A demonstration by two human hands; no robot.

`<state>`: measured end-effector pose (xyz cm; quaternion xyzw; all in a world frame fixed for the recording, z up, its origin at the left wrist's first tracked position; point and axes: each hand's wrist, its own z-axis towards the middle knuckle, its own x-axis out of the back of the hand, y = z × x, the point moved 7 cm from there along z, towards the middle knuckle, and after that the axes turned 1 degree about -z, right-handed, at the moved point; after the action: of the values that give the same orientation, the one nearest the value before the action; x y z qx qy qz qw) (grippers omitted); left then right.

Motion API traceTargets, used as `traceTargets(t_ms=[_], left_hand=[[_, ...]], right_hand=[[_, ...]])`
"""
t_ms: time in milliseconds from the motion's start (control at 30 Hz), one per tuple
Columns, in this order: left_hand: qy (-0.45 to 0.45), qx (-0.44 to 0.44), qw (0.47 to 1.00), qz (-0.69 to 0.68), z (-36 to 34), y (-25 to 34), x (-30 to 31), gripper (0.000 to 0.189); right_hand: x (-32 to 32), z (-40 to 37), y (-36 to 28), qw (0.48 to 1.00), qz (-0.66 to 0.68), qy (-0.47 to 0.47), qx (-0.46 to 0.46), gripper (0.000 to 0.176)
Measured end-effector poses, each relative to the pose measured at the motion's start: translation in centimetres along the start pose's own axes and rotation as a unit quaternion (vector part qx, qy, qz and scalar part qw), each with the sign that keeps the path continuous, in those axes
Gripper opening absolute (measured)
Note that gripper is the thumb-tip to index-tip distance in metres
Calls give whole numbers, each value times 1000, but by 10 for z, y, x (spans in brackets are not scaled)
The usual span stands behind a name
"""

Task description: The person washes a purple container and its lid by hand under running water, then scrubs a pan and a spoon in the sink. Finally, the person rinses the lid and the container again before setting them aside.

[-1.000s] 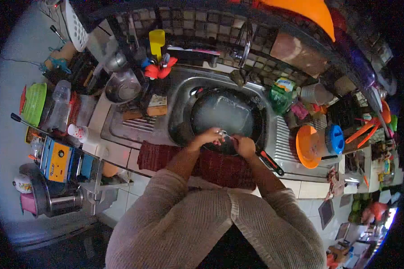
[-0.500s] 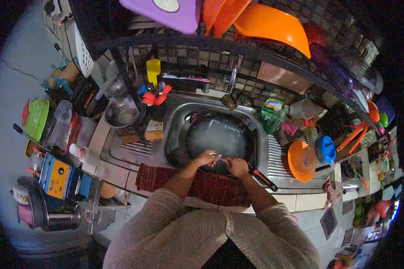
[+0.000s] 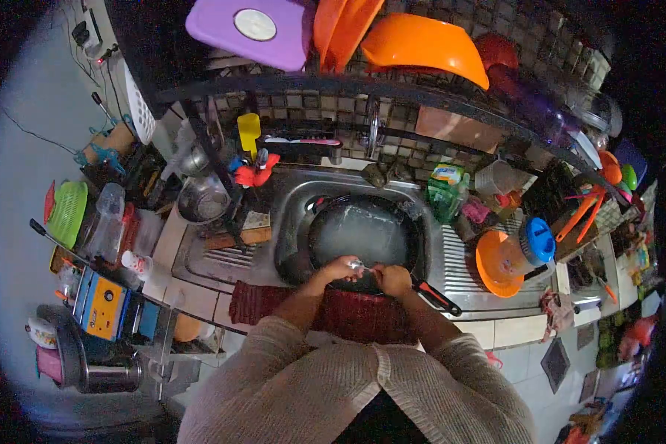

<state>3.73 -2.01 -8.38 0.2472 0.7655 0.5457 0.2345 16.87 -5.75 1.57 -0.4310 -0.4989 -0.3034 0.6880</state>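
Both my hands are together over the near rim of a large dark pan (image 3: 325, 248), which sits in the steel sink (image 3: 288, 194) with cloudy water in it. My left hand (image 3: 340, 269) is closed around a small, shiny, spoon-like thing (image 3: 357, 264). Its silvery rounded end shows at the fingertips; the rest is largely hidden. My right hand (image 3: 394, 280) is closed at the other end of it, just right of the left. Beside my right hand, a black and red handle (image 3: 438, 297) slants over the sink's front edge. Below my wrists lies a dark red cloth (image 3: 362, 314).
Right of the sink, an orange plate (image 3: 488, 259) and a blue-lidded clear container (image 3: 538, 240) stand on the ribbed drainboard. A green pouch (image 3: 444, 194) is behind them. At left are a steel bowl (image 3: 203, 200) and a wooden block (image 3: 248, 237). A rack bar (image 3: 303, 85) crosses above.
My left hand has turned a little, so more of the shiny rounded end shows. Both hands stay close together over the pan. The whole view has shifted slightly.
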Motion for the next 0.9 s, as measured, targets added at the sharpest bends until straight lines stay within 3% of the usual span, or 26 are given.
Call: traceTargets(t_ms=[133,267,367,467,567,667,733,767,833,900], left_hand=[[8,69,996,-59,-6,1,0,19],[1,62,993,-97,-6,1,1,26],[-1,45,999,-24,-8,11,-3,32],[35,26,995,-88,-16,24,-7,36],[69,55,994,-67,-13,22,-4,37],[100,63,992,52,8,-10,6,40],[135,-2,974,184,13,-12,11,32],[136,0,973,185,14,-19,13,32],[157,-122,938,283,10,-7,11,23],[182,-164,912,329,7,-3,7,21]], right_hand=[[-15,1,9,999,-23,-22,-12,23],[-6,4,4,1000,12,-6,-24,24],[0,4,2,999,12,-15,-37,24],[-1,1,5,999,12,-12,-40,23],[-15,3,13,999,4,-14,-32,22],[-11,1,9,999,-2,-28,-36,22],[-12,2,10,998,-1,-34,-45,23],[-17,2,14,998,-4,-44,-54,23],[-15,2,10,997,-4,-55,-62,23],[-8,3,10,995,-10,-63,-75,23]])
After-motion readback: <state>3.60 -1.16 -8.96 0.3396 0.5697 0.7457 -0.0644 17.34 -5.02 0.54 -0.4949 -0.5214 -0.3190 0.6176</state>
